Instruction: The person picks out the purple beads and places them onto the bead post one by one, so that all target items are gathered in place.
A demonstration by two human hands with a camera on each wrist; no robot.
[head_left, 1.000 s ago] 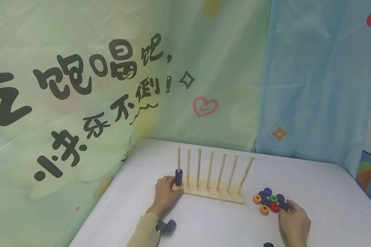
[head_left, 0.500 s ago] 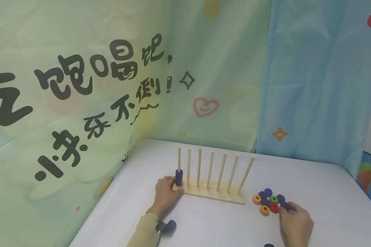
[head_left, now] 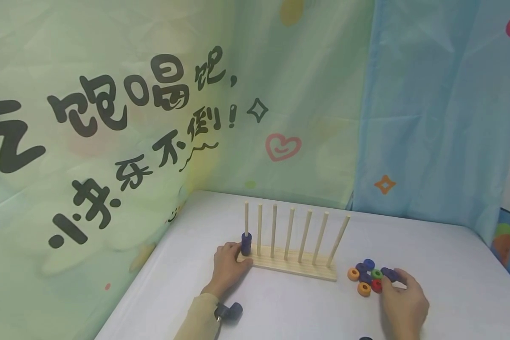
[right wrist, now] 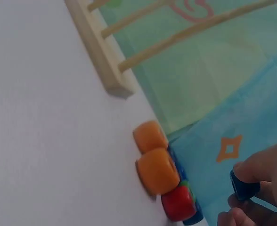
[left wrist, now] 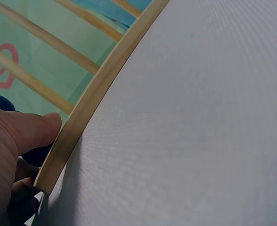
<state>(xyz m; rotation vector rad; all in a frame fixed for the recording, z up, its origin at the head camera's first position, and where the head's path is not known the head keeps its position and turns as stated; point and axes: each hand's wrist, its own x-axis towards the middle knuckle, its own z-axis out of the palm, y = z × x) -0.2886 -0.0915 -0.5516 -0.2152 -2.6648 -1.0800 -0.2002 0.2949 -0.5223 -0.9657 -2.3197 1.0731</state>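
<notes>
Worktop (head_left: 306, 307): white, smooth, pushed into a corner w/ printed cloth on the walls. Pale green/yellow cloth (head_left: 323, 71) on L & at back, w/ big dk Chinese characters (head_left: 168, 75) & a pink smiley heart (head_left: 282, 150); blue cloth (head_left: 429, 118) on R w/ an orange 4-pt star (head_left: 384, 184).

Wooden peg rack (head_left: 289, 267) approx mid-worktop, 7 upright pegs; dk blue bead stack (head_left: 246, 244) on the leftmost, other 6 bare. Hands: L hand (head_left: 228, 264) grips rack's L end, thumb on near edge, fingers round behind. R hand (head_left: 405, 300) pinches a dk blue bead (head_left: 392, 275) btwn thumb & finger, at R side of the loose beads (head_left: 365, 278) – orange, red, green, blue – bunched on the worktop just R of the rack. In R wrist view the pinched bead shows against the blue cloth. Cream sleeve (head_left: 197, 318) on L arm, dk wrist unit (head_left: 229, 311) beside it. Small dk item (head_left: 366, 338) at bottom edge, cut off, can't tell what.
</notes>
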